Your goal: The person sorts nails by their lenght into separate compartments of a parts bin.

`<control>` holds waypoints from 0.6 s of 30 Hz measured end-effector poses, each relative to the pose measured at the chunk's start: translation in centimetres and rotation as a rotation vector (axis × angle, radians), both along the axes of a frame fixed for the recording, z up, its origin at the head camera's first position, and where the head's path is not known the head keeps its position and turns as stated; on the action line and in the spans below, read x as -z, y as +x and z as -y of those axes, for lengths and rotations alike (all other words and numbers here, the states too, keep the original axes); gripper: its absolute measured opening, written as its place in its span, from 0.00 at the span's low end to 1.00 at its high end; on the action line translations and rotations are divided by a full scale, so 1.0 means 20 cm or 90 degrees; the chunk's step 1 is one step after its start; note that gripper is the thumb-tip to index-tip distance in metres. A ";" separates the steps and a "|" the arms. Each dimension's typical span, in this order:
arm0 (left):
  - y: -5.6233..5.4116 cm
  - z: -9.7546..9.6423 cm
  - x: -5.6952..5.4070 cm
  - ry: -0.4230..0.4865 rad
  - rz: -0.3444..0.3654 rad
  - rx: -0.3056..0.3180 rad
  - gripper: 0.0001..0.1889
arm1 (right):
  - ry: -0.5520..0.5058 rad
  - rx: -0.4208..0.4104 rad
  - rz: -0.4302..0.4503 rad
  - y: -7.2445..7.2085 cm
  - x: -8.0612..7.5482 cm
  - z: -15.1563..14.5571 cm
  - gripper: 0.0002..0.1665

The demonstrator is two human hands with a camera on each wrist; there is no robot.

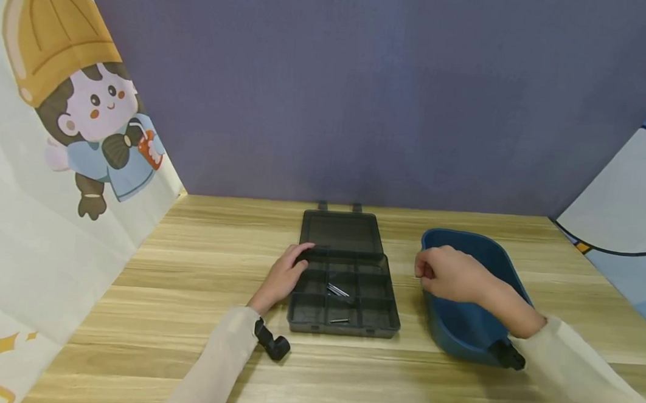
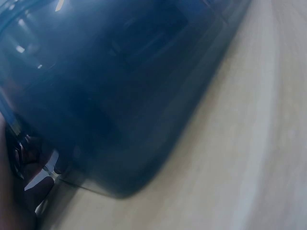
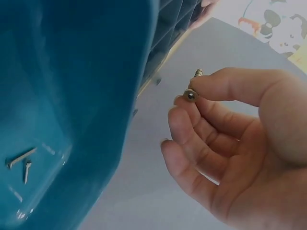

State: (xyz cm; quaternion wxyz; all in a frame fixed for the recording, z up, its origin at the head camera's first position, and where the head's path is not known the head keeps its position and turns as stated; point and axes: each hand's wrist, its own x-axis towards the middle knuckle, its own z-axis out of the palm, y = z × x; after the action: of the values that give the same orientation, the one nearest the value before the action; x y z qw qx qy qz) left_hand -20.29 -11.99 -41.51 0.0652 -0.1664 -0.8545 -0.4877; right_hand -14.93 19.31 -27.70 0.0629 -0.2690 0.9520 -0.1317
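Observation:
My right hand (image 1: 453,272) pinches a brass-coloured screw (image 3: 193,88) between thumb and index finger, its recessed head toward the camera in the right wrist view. It hovers over the left rim of a deep blue bin (image 1: 447,342). Two more screws (image 3: 21,157) lie at the bottom of that bin. My left hand (image 1: 283,278) rests on the left edge of a dark see-through compartment box (image 1: 343,330), near its back corner. Several thin metal pieces (image 1: 338,290) lie in its middle compartment, and another short one (image 1: 340,320) is in the front middle compartment.
The box's lid (image 1: 343,230) is folded back flat toward the dark blue-grey panel (image 1: 372,106) behind the wooden table (image 1: 186,292). Printed cloth (image 1: 39,180) stands along the left side, and another printed cloth (image 1: 630,199) along the right.

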 end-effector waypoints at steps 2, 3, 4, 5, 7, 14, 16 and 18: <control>0.00 0.00 0.00 0.003 0.002 0.001 0.23 | -0.007 -0.011 -0.004 0.01 0.01 0.03 0.06; 0.00 0.00 -0.01 0.005 0.004 0.001 0.23 | -0.010 -0.016 -0.006 0.01 0.01 0.04 0.07; 0.00 0.00 -0.01 0.004 0.004 0.000 0.23 | -0.013 -0.020 -0.007 0.02 0.02 0.06 0.07; 0.00 0.00 -0.01 0.006 0.006 0.000 0.23 | -0.016 -0.023 -0.006 0.02 0.02 0.08 0.08; 0.00 0.00 -0.01 0.006 0.007 -0.002 0.22 | -0.018 -0.027 -0.005 0.03 0.03 0.11 0.08; 0.00 0.00 -0.01 0.005 0.009 0.001 0.23 | -0.012 -0.033 0.003 0.05 0.08 0.22 0.07; 0.00 0.00 -0.01 0.007 0.008 0.000 0.23 | -0.012 -0.042 -0.005 0.05 0.10 0.25 0.06; 0.00 0.00 0.00 0.008 0.005 -0.003 0.23 | -0.016 -0.055 -0.010 0.05 0.12 0.28 0.06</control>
State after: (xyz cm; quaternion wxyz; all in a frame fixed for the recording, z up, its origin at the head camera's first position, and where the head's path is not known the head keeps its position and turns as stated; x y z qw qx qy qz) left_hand -20.24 -11.95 -41.47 0.0638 -0.1619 -0.8522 -0.4935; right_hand -13.97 13.80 -30.04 0.0572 -0.3119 0.9382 -0.1389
